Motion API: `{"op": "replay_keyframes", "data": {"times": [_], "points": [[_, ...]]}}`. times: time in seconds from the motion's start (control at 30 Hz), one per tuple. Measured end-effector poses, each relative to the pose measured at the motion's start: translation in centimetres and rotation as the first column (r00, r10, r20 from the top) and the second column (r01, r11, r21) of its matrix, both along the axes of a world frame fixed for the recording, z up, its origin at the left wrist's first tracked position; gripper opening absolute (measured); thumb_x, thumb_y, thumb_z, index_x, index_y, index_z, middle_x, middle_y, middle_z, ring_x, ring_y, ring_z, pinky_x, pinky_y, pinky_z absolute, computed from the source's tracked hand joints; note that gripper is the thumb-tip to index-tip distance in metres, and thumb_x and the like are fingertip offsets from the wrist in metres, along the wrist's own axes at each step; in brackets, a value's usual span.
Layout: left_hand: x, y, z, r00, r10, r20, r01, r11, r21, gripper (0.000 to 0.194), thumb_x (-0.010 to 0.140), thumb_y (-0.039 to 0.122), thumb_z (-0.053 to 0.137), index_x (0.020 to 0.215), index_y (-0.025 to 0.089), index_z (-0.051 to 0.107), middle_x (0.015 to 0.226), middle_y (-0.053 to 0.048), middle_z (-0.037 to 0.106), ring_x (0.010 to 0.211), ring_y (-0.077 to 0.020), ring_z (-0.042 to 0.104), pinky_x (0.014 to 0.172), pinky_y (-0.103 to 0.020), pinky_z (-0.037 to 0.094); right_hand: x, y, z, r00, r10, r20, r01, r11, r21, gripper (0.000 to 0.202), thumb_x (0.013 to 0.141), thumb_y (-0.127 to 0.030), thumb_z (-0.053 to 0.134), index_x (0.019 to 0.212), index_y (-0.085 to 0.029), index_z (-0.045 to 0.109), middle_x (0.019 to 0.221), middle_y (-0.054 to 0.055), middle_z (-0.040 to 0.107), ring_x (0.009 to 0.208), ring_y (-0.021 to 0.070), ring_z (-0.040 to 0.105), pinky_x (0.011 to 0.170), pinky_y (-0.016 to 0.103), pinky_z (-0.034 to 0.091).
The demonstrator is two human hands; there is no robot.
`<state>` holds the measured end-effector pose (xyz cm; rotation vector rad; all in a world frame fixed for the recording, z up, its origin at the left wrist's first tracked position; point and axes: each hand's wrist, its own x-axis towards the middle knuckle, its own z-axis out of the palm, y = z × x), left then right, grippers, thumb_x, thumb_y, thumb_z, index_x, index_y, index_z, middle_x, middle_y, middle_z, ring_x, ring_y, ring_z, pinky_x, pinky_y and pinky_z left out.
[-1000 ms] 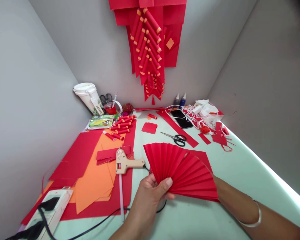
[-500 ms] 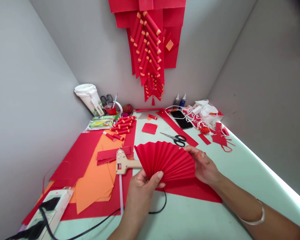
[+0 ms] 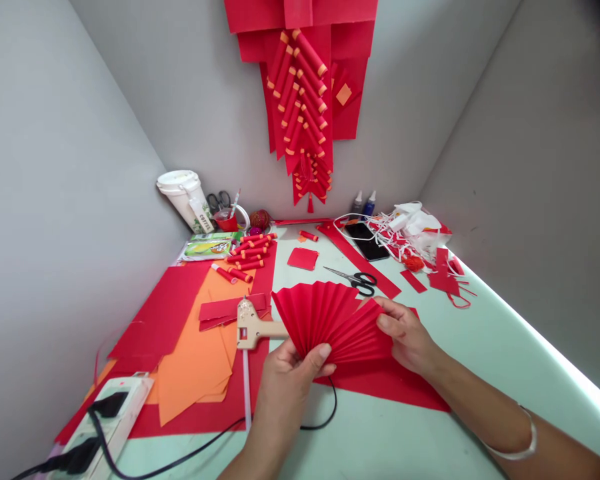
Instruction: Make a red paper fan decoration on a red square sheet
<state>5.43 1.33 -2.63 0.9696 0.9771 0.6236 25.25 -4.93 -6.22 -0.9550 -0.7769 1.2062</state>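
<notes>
A red pleated paper fan is spread out above the table. My left hand pinches its gathered base, thumb on top. At the fan's right side, my right hand closes thumb and fingers on several of the pleats. Under the fan lies a larger sheet of red paper. A beige hot glue gun rests just left of the fan, its handle end hidden behind it. Scissors with black handles lie beyond the fan, points toward the left.
Red and orange paper sheets cover the left side, near a white power strip. Small red paper rolls, a white cup, a phone and paper scraps stand or lie toward the back.
My right hand has closed its fingers on the fan's right pleats, which are now drawn closer together with a gap behind them. My left hand keeps its pinch; the view has shifted slightly.
</notes>
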Motion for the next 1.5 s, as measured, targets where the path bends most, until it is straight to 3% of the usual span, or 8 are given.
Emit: {"op": "replay_keyframes", "data": {"times": [0.47, 0.63, 0.8, 1.13, 1.5], "points": [[0.1, 0.1, 0.2, 0.999, 0.019, 0.030, -0.018, 1.000, -0.025, 0.038, 0.055, 0.038, 0.089, 0.082, 0.015, 0.074, 0.079, -0.005, 0.075, 0.071, -0.0175, 0.069, 0.069, -0.028, 0.058, -0.2, -0.1, 0.0, 0.999, -0.017, -0.034, 0.017, 1.000, -0.001, 0.026, 0.080, -0.042, 0.071, 0.096, -0.021, 0.069, 0.093, 0.006, 0.072, 0.085, 0.0237, 0.068, 0.079, 0.037, 0.054], [0.0, 0.1, 0.1, 1.000, -0.005, 0.018, 0.005, 1.000, -0.004, 0.033, 0.062, 0.036, 0.086, 0.083, 0.015, 0.073, 0.080, -0.005, 0.076, 0.072, -0.0175, 0.069, 0.072, -0.029, 0.058, 0.0, 0.0, -0.2, 1.000, 0.014, -0.018, -0.014, 1.000, 0.027, 0.024, 0.083, -0.039, 0.070, 0.102, -0.024, 0.069, 0.098, 0.006, 0.072, 0.088, 0.0226, 0.068, 0.082, 0.037, 0.053], [-0.1, 0.1, -0.1, 0.999, -0.028, 0.030, 0.029, 0.999, -0.027, 0.035, 0.062, 0.036, 0.086, 0.086, 0.014, 0.073, 0.089, -0.008, 0.077, 0.076, -0.0200, 0.071, 0.072, -0.030, 0.059, -0.6, -0.1, 0.3, 0.999, 0.010, 0.040, -0.009, 0.999, -0.031, 0.033, 0.076, -0.039, 0.076, 0.104, -0.022, 0.070, 0.096, 0.006, 0.073, 0.090, 0.0258, 0.068, 0.081, 0.039, 0.054], [-0.2, -0.1, -0.1, 0.995, -0.058, 0.084, 0.061, 0.998, -0.033, 0.032, 0.069, 0.034, 0.083, 0.092, 0.015, 0.073, 0.094, -0.007, 0.077, 0.086, -0.0213, 0.071, 0.079, -0.031, 0.059, -1.3, -0.2, 1.3, 1.000, -0.020, -0.017, 0.019, 0.999, -0.031, 0.026, 0.076, -0.036, 0.076, 0.097, -0.022, 0.072, 0.092, 0.005, 0.074, 0.088, 0.0250, 0.069, 0.081, 0.039, 0.055], [0.0, 0.0, 0.1, 0.996, -0.083, -0.036, 0.084, 0.996, 0.021, 0.031, 0.067, 0.037, 0.082, 0.083, 0.012, 0.072, 0.084, -0.010, 0.077, 0.073, -0.0226, 0.072, 0.069, -0.031, 0.057, -1.5, -0.3, 0.9, 1.000, -0.023, -0.018, 0.022, 0.998, -0.057, 0.028, 0.076, -0.034, 0.077, 0.100, -0.022, 0.071, 0.095, 0.006, 0.074, 0.087, 0.0250, 0.070, 0.074, 0.036, 0.056]]}}
